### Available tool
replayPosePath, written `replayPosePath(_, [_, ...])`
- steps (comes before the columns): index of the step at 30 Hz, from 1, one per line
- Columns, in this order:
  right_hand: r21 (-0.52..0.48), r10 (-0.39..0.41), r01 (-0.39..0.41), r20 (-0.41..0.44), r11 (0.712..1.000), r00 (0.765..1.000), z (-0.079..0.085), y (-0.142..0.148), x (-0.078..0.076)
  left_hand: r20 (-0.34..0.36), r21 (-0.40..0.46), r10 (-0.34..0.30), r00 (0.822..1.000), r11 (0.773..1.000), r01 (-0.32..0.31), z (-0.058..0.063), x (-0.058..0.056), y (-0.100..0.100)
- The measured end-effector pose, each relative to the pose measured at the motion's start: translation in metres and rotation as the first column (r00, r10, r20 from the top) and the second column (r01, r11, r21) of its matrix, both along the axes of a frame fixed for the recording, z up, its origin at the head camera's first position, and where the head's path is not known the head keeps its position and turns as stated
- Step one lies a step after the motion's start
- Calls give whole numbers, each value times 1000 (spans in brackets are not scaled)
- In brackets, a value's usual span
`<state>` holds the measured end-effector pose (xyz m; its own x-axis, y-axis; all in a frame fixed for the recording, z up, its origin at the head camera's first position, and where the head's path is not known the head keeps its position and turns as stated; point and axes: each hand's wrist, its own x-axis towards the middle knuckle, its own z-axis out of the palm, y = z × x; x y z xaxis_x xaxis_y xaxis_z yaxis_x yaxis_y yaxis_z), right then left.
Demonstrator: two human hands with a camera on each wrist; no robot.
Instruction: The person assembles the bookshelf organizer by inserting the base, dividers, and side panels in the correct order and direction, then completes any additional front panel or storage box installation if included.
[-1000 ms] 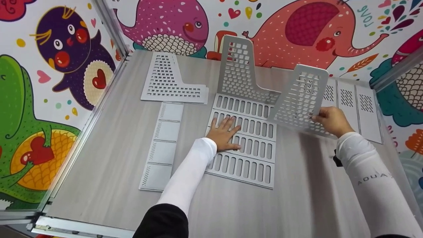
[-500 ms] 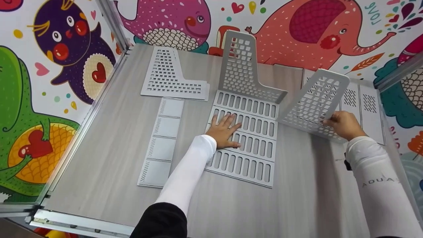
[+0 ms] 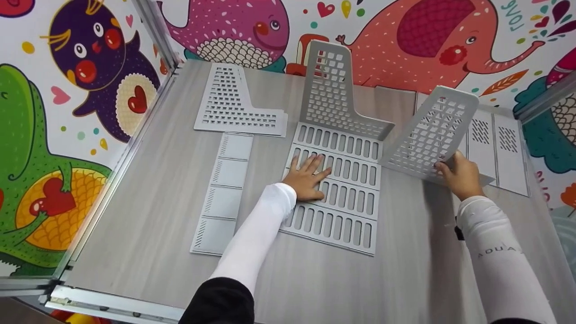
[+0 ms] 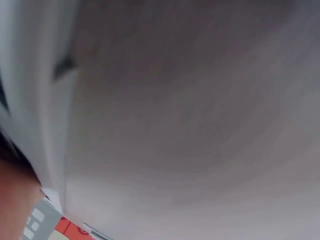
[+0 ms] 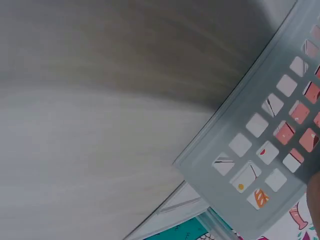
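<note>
Grey and pierced with small holes, a perforated side panel (image 3: 429, 141) leans to the right in the head view, pinched between the thumb and fingers of the right hand (image 3: 461, 175). The left hand (image 3: 307, 181) lies with its fingers spread on a flat slotted panel (image 3: 342, 209) in the middle of the worktop (image 3: 135, 234). An L-shaped perforated panel (image 3: 330, 96) stands upright at that panel's far edge. To the left lie flat L-shaped pieces (image 3: 238, 108), with a narrow creased strip (image 3: 222, 193) just nearer. Panels with slanted slits (image 3: 499, 150) lie at the far right.

The left wrist view shows mostly blurred worktop beside a white sleeve (image 4: 42, 100); I cannot tell the finger positions there.

In the right wrist view, a corner of the perforated side panel shows the cartoon-printed wall through its holes; a sliver of the right hand enters at the right.
</note>
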<state>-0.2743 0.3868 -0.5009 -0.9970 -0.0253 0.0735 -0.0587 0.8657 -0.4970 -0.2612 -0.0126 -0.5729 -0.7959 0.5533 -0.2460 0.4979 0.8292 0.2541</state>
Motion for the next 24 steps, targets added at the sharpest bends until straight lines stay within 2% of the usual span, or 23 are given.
replayPosePath(5, [-18,-42,42,-6,999,999,-1,1,-1,14,2,2,1000,1000,-2,0,1,2])
replayPosePath(9, [-17,-66,65,-62,998,996,-2,-4,-2,2,10,-1,1000,1000,1,0,-1,-1])
replayPosePath(17, [-49,30,-40,-183,998,983,-12,-37,-15,5,3,10,1000,1000,-10,2,-2,-5])
replayPosePath(20, [-58,18,-31,-206,998,978,-14,-42,-15,2,8,0,1000,1000,0,2,-2,-2])
replayPosePath(24, [-59,4,-16,-197,998,980,-14,-45,-13,1,-3,-6,1000,1000,6,3,0,0])
